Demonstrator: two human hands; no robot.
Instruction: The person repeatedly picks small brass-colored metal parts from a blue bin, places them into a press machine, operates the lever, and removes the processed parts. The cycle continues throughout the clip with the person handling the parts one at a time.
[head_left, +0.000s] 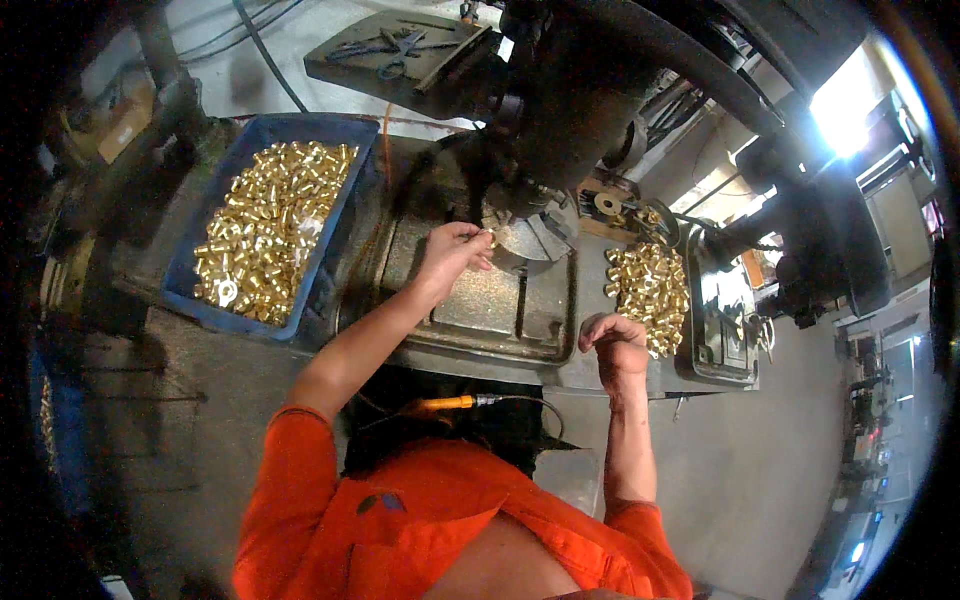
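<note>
My left hand (452,262) reaches over the machine's metal table (470,318), thumb and fingers pinched together. A small brass fitting (491,238) shows at its fingertips, right beside the grey round chuck (535,238). My right hand (616,345) is curled closed at the table's front right, next to a heap of brass fittings (648,290). Whatever its fingers may hold is hidden. To the left, a blue bin (318,262) is filled with many similar brass fittings.
The dark machine head (560,90) hangs over the chuck. Pliers or scissors (402,55) lie on a dark plate at the back. Beyond the heap sits another metal tray (722,345). An orange-handled air gun (445,403) with a hose hangs below the front edge.
</note>
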